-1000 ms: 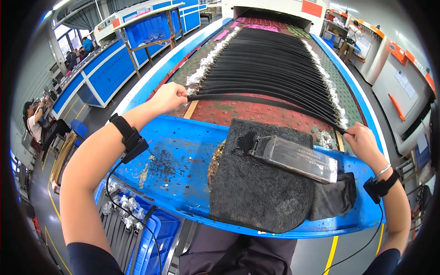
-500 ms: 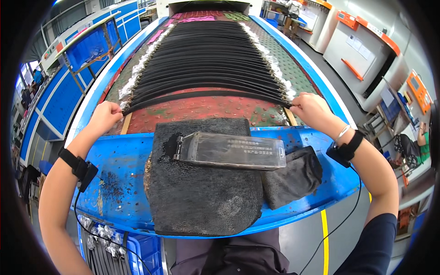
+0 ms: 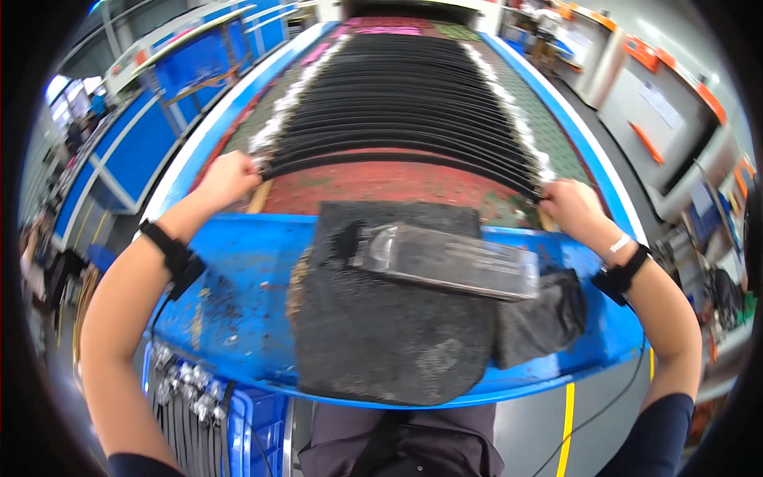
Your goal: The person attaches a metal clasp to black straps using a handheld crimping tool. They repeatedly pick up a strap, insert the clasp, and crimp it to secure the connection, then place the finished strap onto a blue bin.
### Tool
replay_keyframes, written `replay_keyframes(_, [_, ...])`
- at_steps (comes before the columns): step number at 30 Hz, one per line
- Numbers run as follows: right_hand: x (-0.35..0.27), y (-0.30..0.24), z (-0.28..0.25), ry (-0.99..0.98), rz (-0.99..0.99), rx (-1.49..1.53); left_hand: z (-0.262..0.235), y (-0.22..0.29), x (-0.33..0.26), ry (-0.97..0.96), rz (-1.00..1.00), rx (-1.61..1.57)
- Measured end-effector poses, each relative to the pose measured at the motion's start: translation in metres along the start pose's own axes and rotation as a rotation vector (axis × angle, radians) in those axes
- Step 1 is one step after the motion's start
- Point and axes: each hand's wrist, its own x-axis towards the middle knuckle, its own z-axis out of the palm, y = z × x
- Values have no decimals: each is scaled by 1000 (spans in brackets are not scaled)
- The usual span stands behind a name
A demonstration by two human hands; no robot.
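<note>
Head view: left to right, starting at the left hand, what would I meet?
Left hand → nearest black strip, pinched at its ends → right hand → orange handle.

2 hands [image 3: 229, 178], 2 wristbands [image 3: 176, 261], 1 case [image 3: 457, 264], 1 mat [image 3: 389, 338]

Left of the left hand [image 3: 230, 179] stood blue-panelled, white-framed cabinets [image 3: 133, 147]; right of the right hand [image 3: 574, 207], a boxy grey-white machine [image 3: 668, 141] with a bar-shaped orange handle [image 3: 647, 143].
</note>
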Motion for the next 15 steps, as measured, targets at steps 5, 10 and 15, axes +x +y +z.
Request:
replay_keyframes(5, [-8, -3, -7, 70, -4, 67, -4, 9, 4, -34, -57, 8])
replay_keyframes(10, [-5, -6, -6, 55, 20, 63, -5, 11, 0, -59, -106, 19])
replay_keyframes(15, [-4, -1, -3, 56, -1, 43, -7, 19, 4, -101, -149, -28])
